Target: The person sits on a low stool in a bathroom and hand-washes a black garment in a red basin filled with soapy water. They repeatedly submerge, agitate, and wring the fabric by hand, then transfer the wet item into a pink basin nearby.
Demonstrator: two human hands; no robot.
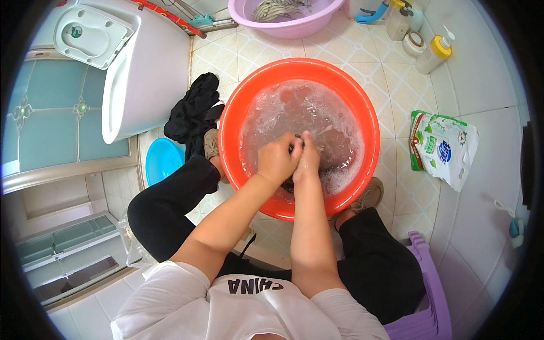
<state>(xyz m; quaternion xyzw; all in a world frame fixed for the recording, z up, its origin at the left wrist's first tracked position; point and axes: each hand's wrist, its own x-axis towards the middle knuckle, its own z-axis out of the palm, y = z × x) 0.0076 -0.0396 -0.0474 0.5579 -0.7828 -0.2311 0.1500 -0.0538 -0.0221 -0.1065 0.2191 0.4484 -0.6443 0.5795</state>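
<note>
An orange-red plastic basin of cloudy, sudsy water stands on the tiled floor between my feet. My left hand and my right hand press together over the near half of the water. Both are closed on dark wet cloth, of which small bits show between the fingers. More dark material is partly visible below the hands, in the water near the basin's near side. How much of the cloth is under water is hidden by the suds and my hands.
Black clothing and a small blue basin lie left, by the toilet. A lilac basin holding striped cloth is beyond. Pump bottles and a detergent bag are right; a purple plastic stool is beneath me.
</note>
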